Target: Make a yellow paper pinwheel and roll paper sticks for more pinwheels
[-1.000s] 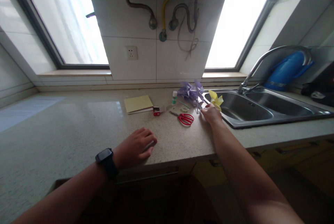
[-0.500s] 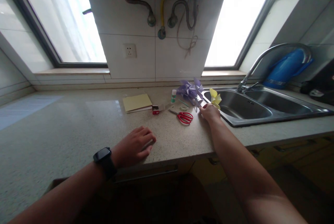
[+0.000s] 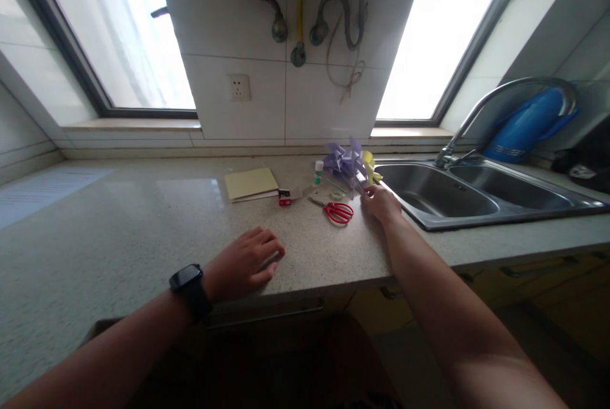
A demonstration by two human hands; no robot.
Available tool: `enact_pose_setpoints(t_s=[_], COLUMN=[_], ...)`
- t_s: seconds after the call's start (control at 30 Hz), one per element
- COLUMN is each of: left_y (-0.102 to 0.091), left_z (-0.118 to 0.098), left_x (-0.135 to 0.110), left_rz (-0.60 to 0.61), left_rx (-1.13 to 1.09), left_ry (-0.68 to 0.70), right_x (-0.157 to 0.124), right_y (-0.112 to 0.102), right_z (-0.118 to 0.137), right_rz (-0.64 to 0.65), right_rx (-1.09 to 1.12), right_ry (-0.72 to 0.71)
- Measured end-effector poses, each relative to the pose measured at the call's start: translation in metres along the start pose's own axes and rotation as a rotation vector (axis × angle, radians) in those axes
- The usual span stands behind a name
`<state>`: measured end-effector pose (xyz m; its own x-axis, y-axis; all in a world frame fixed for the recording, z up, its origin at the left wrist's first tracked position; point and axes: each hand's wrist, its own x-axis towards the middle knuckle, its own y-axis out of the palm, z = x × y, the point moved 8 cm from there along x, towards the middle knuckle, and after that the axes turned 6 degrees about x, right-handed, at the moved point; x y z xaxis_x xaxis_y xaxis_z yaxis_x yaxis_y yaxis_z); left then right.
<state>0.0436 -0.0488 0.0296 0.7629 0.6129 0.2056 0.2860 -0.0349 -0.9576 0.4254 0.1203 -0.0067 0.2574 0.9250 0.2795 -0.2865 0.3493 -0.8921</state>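
Note:
My right hand [image 3: 381,203] reaches out over the countertop [image 3: 143,225] near the sink's left edge, fingers closed on the stick of a yellow paper pinwheel [image 3: 368,166]. The yellow pinwheel stands right beside a purple paper pinwheel [image 3: 342,161]. Red-handled scissors [image 3: 337,211] lie just left of that hand. My left hand [image 3: 245,263], with a black watch on the wrist, rests flat on the counter near its front edge, fingers loosely spread, holding nothing.
A yellow paper pad [image 3: 250,183], a small red and black item [image 3: 284,197], a glue bottle [image 3: 318,172] and a tape roll [image 3: 337,194] lie on the counter. A steel double sink [image 3: 481,196] with faucet [image 3: 481,110] sits right. Blue object [image 3: 524,124] behind it.
My right hand has carried the yellow pinwheel left, from over the sink's edge to beside the purple pinwheel. The left hand has stayed put.

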Motion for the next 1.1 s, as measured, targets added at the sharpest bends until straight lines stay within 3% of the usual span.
enact_pose_setpoints(t_s=[0.3,0.6,0.83,1.1], left_y=[0.001,-0.001,-0.001,-0.001], left_z=[0.001,-0.001,-0.001,0.000], left_x=[0.000,0.000,0.000,0.001], left_rz=[-0.003,-0.012,-0.005,0.001], left_rx=[0.000,-0.010,-0.005,-0.010], left_ry=[0.003,0.010,0.000,-0.004], right_x=[-0.002,0.001,-0.005,-0.004], right_y=[0.002,0.001,-0.004,-0.001], right_z=[0.015,0.011,-0.006,0.005], right_rz=[0.028,0.000,-0.042,0.002], right_rx=[0.077,0.068,0.019,-0.045], right_ry=[-0.151,-0.093,0.037,-0.025])
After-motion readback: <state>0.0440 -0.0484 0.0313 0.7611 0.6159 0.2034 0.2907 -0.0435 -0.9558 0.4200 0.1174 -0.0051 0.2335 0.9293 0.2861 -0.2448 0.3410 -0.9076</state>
